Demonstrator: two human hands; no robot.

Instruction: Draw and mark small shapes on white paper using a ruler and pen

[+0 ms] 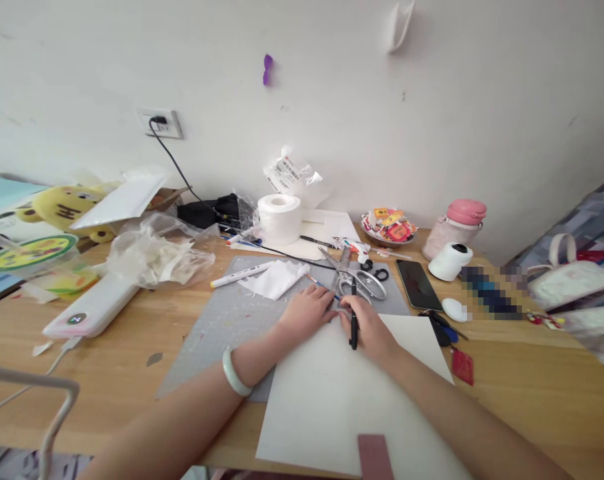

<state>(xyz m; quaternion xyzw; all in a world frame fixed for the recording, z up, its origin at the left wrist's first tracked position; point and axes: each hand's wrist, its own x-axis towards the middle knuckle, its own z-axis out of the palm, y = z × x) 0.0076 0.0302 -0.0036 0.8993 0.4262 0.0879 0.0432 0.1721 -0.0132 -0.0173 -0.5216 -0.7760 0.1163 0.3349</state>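
My right hand [369, 327] is closed around a black pen [353, 327], near the top edge of a large white sheet of paper [317, 407]. My left hand [305, 312], with a pale bangle on the wrist, lies flat at the sheet's upper left edge. Its fingertips come close to my right hand. The sheet overlaps a grey cutting mat [202, 340]. Just beyond my hands lie silver scissors [345, 273] and a thin blue stick-like tool [327, 285], partly hidden by the fingers. A mauve strip [375, 455] rests on the sheet's near edge.
Behind the mat stand a white tissue roll [279, 223] and a bowl of small packets [389, 229]. A phone [419, 285], a thread cone [450, 261] and a pink-lidded bottle [455, 227] are at right. A white power bank [95, 307] and plastic bags [152, 253] sit left.
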